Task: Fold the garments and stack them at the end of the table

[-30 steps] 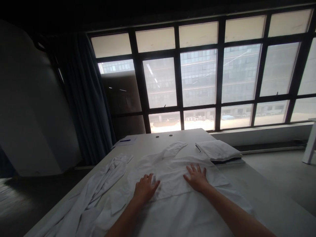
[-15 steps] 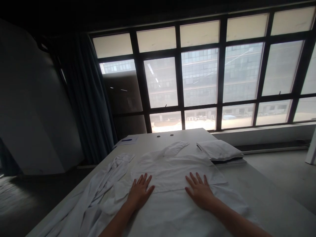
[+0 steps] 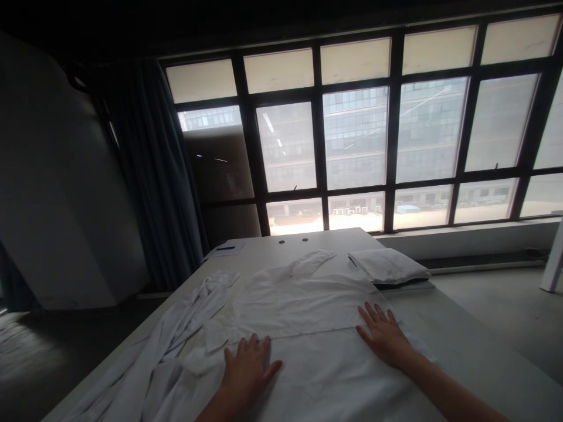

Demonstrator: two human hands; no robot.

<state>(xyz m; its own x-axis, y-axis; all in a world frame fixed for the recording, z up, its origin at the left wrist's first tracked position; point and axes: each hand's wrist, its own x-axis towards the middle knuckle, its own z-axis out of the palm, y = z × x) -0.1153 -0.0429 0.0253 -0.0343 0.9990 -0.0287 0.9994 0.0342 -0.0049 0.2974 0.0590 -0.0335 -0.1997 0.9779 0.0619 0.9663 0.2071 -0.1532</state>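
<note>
A white garment [image 3: 303, 308], which looks like a shirt, lies spread on the white table with a fold line running across it. My left hand [image 3: 248, 369] rests on its near left part, fingers spread and palm down. Flat on the right side of the cloth lies my right hand [image 3: 382, 334], its fingers also apart. Neither hand grips anything. One sleeve-like part of the garment points to the far side of the table.
Left of the garment lies a crumpled heap of white cloth [image 3: 176, 328]. A folded white stack [image 3: 389, 266] sits at the table's right edge. Far left on the table [image 3: 259, 249] are paper and a blue pen [image 3: 226, 248]. Windows [image 3: 356, 140] and a dark curtain [image 3: 153, 176] stand behind.
My right hand has slid right across the garment. My left hand has drawn back nearer to me. Both stay flat with fingers spread.
</note>
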